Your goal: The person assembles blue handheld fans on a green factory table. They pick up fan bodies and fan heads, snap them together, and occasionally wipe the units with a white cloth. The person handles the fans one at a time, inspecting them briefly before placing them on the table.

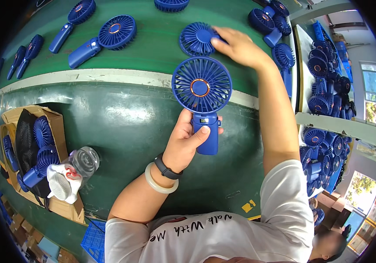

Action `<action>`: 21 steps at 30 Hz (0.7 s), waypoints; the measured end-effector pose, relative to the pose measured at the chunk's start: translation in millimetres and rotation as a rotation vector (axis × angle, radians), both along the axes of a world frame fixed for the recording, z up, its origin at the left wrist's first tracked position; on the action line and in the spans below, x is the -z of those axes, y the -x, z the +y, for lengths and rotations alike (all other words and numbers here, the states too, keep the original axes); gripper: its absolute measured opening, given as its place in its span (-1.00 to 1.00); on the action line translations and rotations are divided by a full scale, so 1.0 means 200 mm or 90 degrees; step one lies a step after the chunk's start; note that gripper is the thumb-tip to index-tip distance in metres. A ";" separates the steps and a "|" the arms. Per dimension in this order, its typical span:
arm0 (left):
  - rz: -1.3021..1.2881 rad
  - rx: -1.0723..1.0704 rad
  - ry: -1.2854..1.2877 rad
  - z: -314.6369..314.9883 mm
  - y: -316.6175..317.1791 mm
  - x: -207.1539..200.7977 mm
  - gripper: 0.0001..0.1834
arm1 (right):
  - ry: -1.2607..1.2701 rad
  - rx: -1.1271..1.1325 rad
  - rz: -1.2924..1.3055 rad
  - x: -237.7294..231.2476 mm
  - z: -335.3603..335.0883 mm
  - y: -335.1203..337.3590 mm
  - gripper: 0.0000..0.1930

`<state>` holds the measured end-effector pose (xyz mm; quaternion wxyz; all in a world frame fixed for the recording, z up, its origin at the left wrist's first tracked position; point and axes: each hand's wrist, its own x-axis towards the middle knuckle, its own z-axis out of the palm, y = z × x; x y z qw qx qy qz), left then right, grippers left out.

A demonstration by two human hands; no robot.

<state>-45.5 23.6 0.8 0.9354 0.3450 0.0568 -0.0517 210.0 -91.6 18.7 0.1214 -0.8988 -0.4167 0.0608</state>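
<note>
Left hand (pixel 187 139) grips a light, rigid blue handheld fan (pixel 202 94) by its handle; right hand (pixel 236 44), seemingly open, rests on another fan (pixel 196 38).

cardboard box (pixel 61 120) of blue fans, clear jar (pixel 85 161), possibly a white cloth (pixel 63 186)

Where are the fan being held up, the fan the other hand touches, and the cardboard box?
Held fan (pixel 201 86), head view: centre ring of its grille.
Touched fan (pixel 195 39), head view: its round grille.
Cardboard box (pixel 55 117), head view: its right wall.
</note>
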 end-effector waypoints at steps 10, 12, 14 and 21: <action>-0.011 -0.016 0.034 0.00 0.00 -0.01 -0.50 | -0.364 0.346 0.256 -0.13 -0.29 0.55 -0.43; -0.002 -0.018 0.065 0.01 0.00 -0.02 -0.51 | -0.735 0.386 0.636 -0.10 -0.28 0.71 -0.55; -0.041 -0.033 0.042 0.02 0.01 -0.02 -0.51 | -0.971 0.238 0.931 -0.01 -0.26 0.87 -0.62; -0.039 -0.042 0.021 0.00 0.01 -0.02 -0.50 | -1.037 0.202 1.012 0.07 -0.27 0.95 -0.34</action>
